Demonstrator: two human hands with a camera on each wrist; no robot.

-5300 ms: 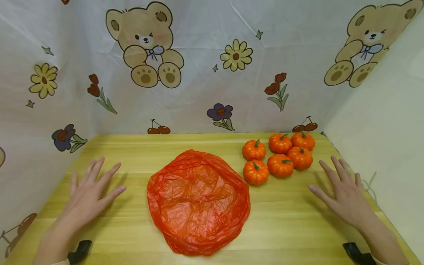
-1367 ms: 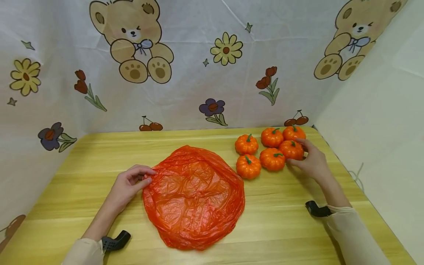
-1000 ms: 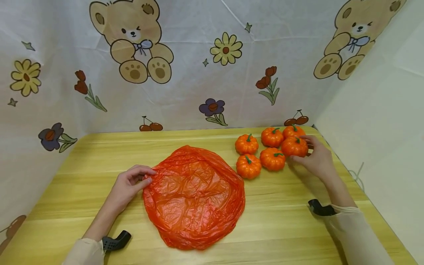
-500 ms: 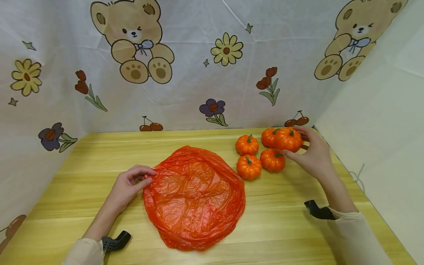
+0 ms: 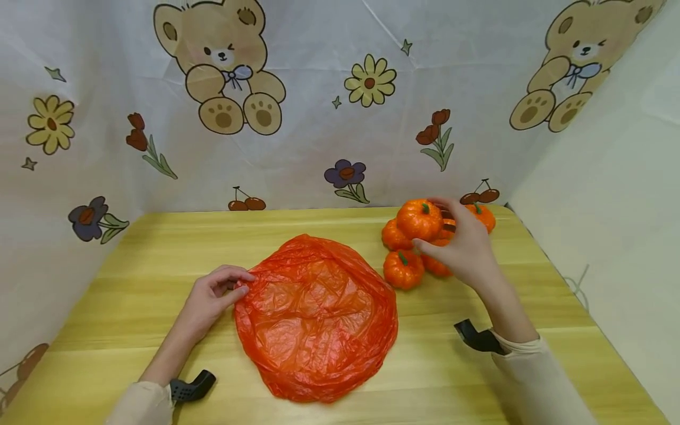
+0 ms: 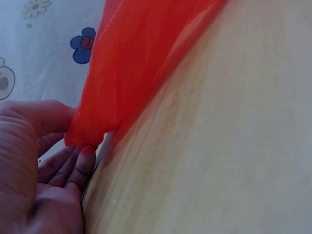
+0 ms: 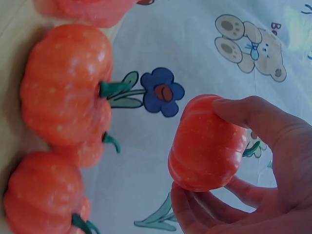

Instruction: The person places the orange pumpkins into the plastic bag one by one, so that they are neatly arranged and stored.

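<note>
A crumpled red plastic bag (image 5: pixel 319 319) lies spread on the table, its rim rolled around a sunken middle. My left hand (image 5: pixel 209 298) pinches its left edge; in the left wrist view, thumb and fingers meet on the thin film (image 6: pixel 117 73). Raised above the other pumpkins, a small orange toy pumpkin (image 5: pixel 419 219) with a green stem is gripped by my right hand (image 5: pixel 464 245). The right wrist view shows thumb and fingers around this pumpkin (image 7: pixel 207 146). Below stand a front pumpkin (image 5: pixel 404 270) and others partly covered by the hand.
One pumpkin (image 5: pixel 481 217) sits apart at the back right. Behind the wooden table (image 5: pixel 175 248) hangs a white cloth (image 5: pixel 303 147) printed with bears and flowers. A pale wall (image 5: pixel 600 206) borders the right side.
My right hand has taken a pumpkin from the group's right side, lifted it and carried it left. My left hand came to the bag's edge earlier and has stayed there.
</note>
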